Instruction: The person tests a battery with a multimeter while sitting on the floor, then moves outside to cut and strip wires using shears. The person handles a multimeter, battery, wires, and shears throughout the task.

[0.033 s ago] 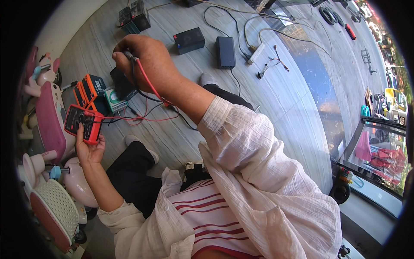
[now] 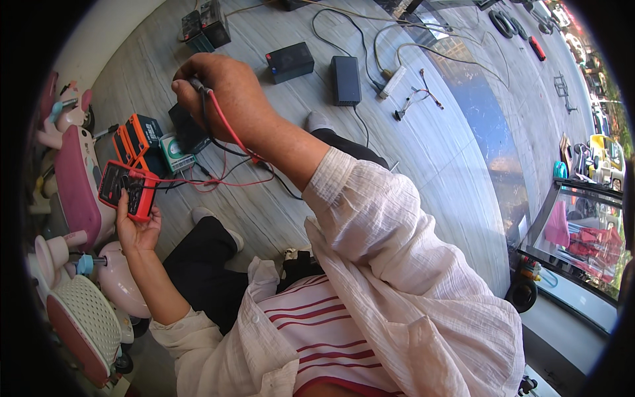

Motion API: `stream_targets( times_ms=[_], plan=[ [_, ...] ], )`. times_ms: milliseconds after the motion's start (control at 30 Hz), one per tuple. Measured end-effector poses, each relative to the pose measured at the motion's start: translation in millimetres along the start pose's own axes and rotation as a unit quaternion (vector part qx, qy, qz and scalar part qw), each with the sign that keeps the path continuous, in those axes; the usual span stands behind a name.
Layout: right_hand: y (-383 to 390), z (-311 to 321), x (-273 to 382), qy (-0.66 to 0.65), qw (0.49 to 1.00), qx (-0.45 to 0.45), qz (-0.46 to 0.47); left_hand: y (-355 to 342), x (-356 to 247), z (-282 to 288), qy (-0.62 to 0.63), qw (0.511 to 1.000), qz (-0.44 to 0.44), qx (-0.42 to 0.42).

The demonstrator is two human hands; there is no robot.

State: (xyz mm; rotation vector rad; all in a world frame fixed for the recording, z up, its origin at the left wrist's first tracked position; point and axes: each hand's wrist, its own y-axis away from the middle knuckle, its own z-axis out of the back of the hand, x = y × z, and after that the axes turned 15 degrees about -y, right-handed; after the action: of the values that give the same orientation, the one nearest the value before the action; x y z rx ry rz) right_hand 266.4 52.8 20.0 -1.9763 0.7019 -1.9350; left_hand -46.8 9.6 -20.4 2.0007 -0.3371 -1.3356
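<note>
My left hand (image 2: 139, 231) grips the lower edge of a red-cased multimeter (image 2: 140, 204), a finger reaching up onto its dark front by the dial. Red and black test leads (image 2: 228, 183) run from the meter across the floor. Their probe ends (image 2: 197, 83) are held together in my right hand (image 2: 228, 92), which is closed and raised over a black battery (image 2: 190, 132). My hand partly covers that battery, and the probe tips are hidden. Right beside the meter sit orange-and-black batteries (image 2: 137, 135) and a white-and-green box-shaped battery (image 2: 176, 155).
Another black battery (image 2: 291, 62) and a black power adapter (image 2: 346, 81) lie farther off, near a white power strip (image 2: 393, 83) and loose cables. More batteries (image 2: 215, 25) stand at the far left. A pink child's ride-on (image 2: 78, 185) lines the left side. A glass display case (image 2: 579, 225) stands right.
</note>
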Motion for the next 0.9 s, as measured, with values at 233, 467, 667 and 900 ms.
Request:
stream_targets(
  times_ms=[233, 467, 667, 900],
  plan=[
    [0.7, 1.7, 3.0, -0.002, 1.0, 0.01, -0.019, 5.1, 1.3, -7.8, -0.004, 1.0, -0.012, -0.015],
    [3.3, 1.2, 4.4, 0.004, 1.0, 0.019, -0.016, 2.8, 2.8, -4.6, -0.007, 1.0, -0.012, -0.018],
    [3.6, -3.4, -2.4, -0.003, 1.0, 0.012, -0.005, -0.6, 2.9, -3.3, -0.014, 1.0, -0.014, -0.017],
    [-2.4, 2.8, -1.2, -0.012, 0.999, 0.026, -0.022, 4.4, 4.5, -3.2, -0.002, 1.0, -0.021, -0.023]
  ],
)
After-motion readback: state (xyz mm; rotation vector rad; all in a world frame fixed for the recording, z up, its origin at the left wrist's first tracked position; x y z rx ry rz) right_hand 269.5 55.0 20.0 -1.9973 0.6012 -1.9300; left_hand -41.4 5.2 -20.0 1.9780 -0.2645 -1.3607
